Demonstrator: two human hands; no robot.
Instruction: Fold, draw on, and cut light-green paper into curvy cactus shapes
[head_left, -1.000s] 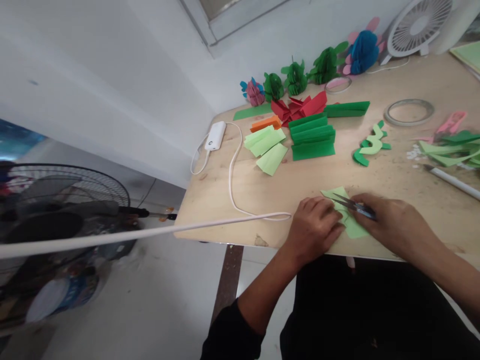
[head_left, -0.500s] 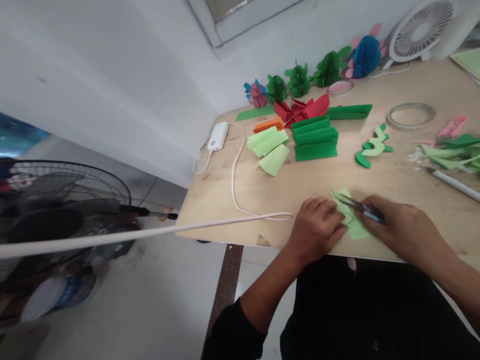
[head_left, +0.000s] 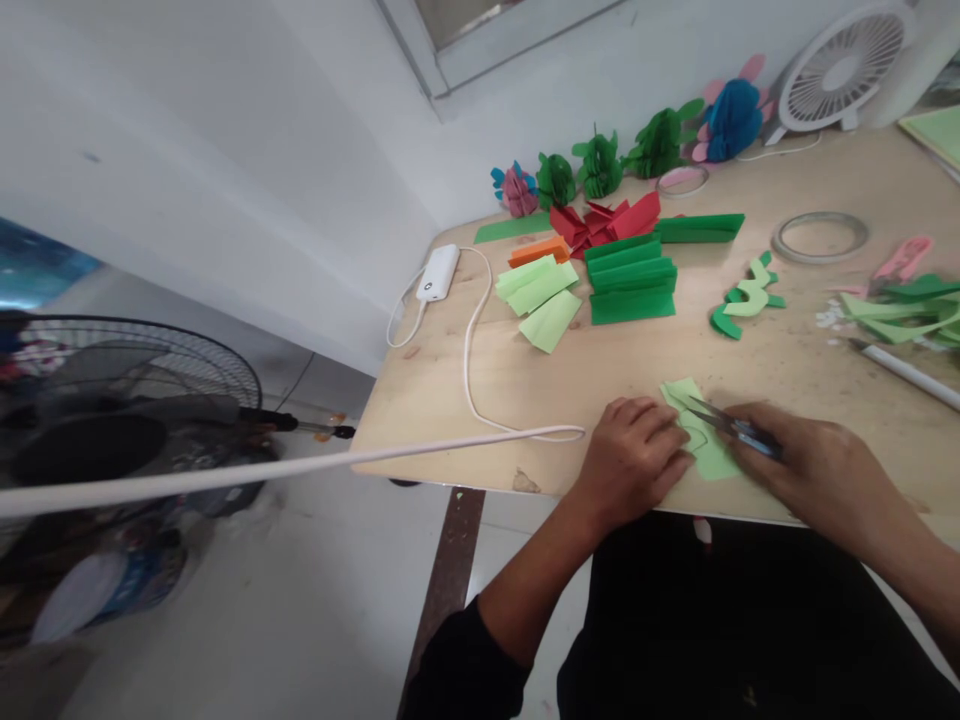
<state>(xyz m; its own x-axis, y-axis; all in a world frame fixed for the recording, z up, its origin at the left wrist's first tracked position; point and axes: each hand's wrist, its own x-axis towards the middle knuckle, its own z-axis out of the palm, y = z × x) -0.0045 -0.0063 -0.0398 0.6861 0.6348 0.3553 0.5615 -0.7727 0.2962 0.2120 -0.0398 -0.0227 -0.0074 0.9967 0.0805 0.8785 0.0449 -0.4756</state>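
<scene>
1. Cutting is under way on a folded light green paper (head_left: 706, 458), which lies at the near edge of the table (head_left: 525, 390), at about five o'clock in the view.
2. The right hand (head_left: 814, 470) is closed round the handles of the scissors (head_left: 724, 422). The blades point toward ten o'clock and sit partly into the sheet, so the cut looks begun but not finished.
3. The left hand (head_left: 634, 460) lies at nine o'clock of the paper, fingers bent and drawn together, bearing down on its edge. Whether the thumb pinches it cannot be told.
4. Judged done: curved green cut-outs (head_left: 742, 300) at one o'clock of the hands, and a row of paper ornaments (head_left: 600, 165) at twelve o'clock by the wall.
5. Judged left: the uncut folded stacks, dark green (head_left: 628, 278) and pale green (head_left: 541, 295), at eleven o'clock.
6. Hard to make out: the cut line itself is hidden under the blades and knuckles. The scissor handles are buried in the right palm. More green scraps (head_left: 900, 305) at three o'clock run off the frame.
</scene>
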